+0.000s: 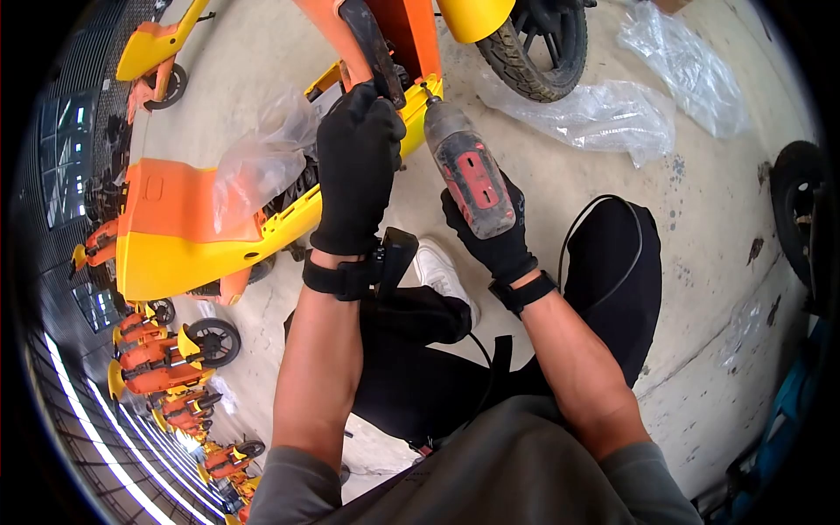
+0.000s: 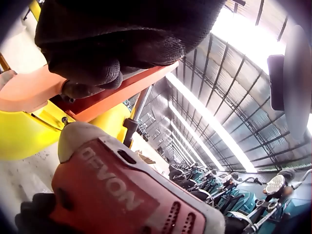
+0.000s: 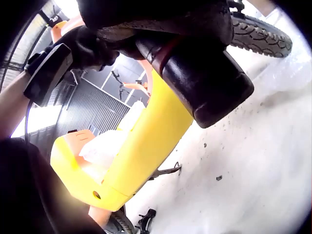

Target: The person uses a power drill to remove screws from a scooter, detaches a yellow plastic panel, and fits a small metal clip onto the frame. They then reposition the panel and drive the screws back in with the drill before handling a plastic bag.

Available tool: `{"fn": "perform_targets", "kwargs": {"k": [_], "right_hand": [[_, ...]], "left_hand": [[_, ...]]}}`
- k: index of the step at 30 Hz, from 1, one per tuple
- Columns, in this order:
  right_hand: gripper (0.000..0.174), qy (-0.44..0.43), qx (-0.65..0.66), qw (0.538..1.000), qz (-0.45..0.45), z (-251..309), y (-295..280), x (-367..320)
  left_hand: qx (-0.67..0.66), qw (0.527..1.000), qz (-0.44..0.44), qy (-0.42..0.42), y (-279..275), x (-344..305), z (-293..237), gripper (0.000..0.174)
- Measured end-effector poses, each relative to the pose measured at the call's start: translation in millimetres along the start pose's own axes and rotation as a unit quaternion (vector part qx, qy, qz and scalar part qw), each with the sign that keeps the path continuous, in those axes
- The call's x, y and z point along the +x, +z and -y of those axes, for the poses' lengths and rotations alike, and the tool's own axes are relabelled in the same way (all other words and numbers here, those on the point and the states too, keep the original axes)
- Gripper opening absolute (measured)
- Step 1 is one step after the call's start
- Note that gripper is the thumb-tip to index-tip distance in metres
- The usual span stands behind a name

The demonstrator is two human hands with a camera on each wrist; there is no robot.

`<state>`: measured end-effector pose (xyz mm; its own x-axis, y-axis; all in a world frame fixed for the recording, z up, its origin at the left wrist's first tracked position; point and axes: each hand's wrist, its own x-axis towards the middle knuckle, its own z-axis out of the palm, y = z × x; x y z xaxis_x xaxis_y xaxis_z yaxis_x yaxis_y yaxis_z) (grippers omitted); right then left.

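Your right hand (image 1: 513, 247) grips the drill (image 1: 473, 175) and your left hand (image 1: 357, 171) the black trim (image 1: 372, 44); tilting the drill could make its bit (image 1: 427, 90) skid, scratching the yellow panel (image 1: 417, 124).

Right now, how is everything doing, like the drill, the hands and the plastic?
Left hand, curled round a dark part
Right hand, gripping the drill
Drill, held up; can't tell if spinning
Floor plastic, crumpled
Scooter plastic, crumpled
White shoe, worn
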<state>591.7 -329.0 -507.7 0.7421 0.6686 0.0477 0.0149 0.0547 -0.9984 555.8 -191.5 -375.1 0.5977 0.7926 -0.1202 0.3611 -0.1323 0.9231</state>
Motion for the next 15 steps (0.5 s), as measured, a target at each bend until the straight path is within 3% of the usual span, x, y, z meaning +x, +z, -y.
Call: {"fn": "perform_targets", "kwargs": {"k": [4, 6, 15], "right_hand": [[0.039, 0.0, -0.006, 1.0, -0.004, -1, 3, 1], [0.039, -0.053, -0.033, 0.997, -0.043, 0, 5, 1], [0.042, -0.061, -0.039, 0.997, -0.021, 1, -3, 3]], "left_hand": [[0.011, 1.0, 0.011, 0.009, -1, 1, 2, 0.019], [-0.007, 1.0, 0.003, -0.004, 3, 0, -6, 0.015], [-0.073, 0.997, 0.01, -0.011, -2, 5, 0, 0.016]]}}
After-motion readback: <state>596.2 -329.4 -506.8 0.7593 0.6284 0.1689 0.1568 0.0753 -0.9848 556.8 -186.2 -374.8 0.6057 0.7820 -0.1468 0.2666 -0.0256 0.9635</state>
